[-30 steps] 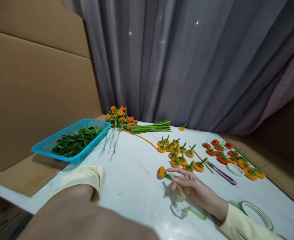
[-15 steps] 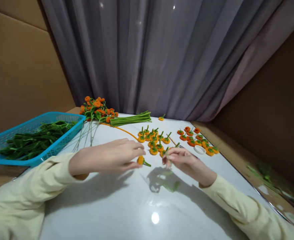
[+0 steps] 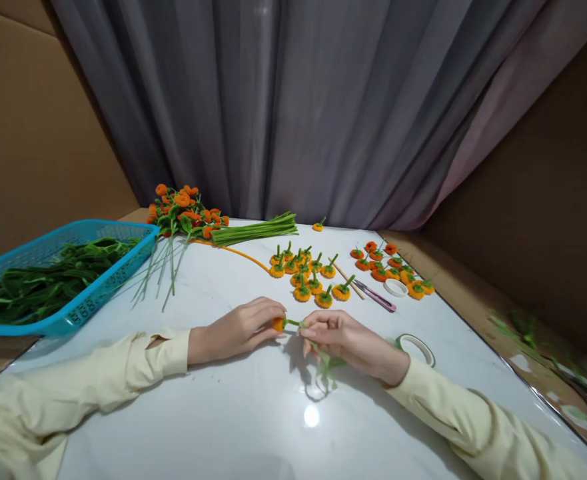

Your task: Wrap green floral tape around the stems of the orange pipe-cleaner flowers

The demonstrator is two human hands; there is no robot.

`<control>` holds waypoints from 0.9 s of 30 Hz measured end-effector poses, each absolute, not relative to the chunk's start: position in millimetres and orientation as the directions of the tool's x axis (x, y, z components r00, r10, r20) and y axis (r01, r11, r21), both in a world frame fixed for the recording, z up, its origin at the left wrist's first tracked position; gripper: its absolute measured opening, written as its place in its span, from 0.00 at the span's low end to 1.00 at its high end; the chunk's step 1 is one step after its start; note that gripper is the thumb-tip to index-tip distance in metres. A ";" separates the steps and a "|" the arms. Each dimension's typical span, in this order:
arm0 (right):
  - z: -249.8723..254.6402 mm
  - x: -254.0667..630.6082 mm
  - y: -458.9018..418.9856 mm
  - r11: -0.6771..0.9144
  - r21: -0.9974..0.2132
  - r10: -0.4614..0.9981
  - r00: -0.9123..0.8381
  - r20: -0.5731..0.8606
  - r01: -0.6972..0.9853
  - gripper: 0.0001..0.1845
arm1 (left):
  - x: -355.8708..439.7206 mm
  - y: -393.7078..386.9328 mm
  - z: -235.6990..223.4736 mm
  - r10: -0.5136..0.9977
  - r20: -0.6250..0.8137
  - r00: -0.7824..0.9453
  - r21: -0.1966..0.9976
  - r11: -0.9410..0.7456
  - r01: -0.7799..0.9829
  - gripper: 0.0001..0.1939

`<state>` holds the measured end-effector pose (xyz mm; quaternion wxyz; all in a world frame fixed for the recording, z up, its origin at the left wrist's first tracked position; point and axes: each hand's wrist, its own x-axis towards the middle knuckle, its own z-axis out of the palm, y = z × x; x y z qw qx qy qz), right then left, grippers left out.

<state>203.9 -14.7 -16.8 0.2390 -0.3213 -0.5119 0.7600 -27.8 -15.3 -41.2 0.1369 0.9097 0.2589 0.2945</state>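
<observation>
My left hand (image 3: pixel 246 328) pinches a small orange fuzzy flower head (image 3: pixel 278 324), its short green stem pointing right. My right hand (image 3: pixel 340 337) is closed by the stem's tip, fingers pinched on a thin pale green strip of tape (image 3: pixel 329 365) that dangles below over the tabletop. Whether the right fingers also grip the stem, I cannot tell. Just beyond the hands, several yellow-orange flower heads (image 3: pixel 302 291) stand with green stems up. Beside my right wrist lies a tape roll (image 3: pixel 417 349), partly hidden by the wrist.
A blue basket (image 3: pixel 98 293) of green leaves stands left. Finished-looking orange flowers (image 3: pixel 183 208) and green stems (image 3: pixel 256 230) lie at the back. To the right are a pink-handled cutter (image 3: pixel 376 295), a thin stick (image 3: pixel 347 278), a white ring (image 3: pixel 396 287) and darker orange heads (image 3: pixel 379 273).
My right hand has moved left and a little down, bringing the strip to the stem. My left hand keeps hold of the flower head. The view has shifted slightly, uncovering the cutter and tape roll.
</observation>
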 end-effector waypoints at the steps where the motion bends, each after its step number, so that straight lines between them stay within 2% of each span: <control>1: -21.2 200.9 -16.0 -0.359 -0.932 0.704 -0.668 -0.241 -0.042 0.13 | -27.0 -16.5 -43.3 0.543 0.501 0.674 0.402 -0.836 0.374 0.10; 7: -29.4 197.0 -19.6 -0.351 -0.932 0.764 -0.602 -0.233 -0.085 0.14 | -22.3 -23.6 -48.2 0.506 0.603 0.617 0.419 -0.859 0.296 0.12; 18: -34.2 200.5 -22.1 -0.246 -0.966 0.778 -0.611 -0.146 -0.082 0.11 | -20.9 -27.6 -50.7 0.520 0.644 0.561 0.397 -0.854 0.336 0.14; 27: -38.5 195.1 -24.5 -0.186 -0.981 0.830 -0.545 -0.124 -0.061 0.14 | -18.2 -28.2 -49.9 0.487 0.664 0.568 0.388 -0.873 0.294 0.16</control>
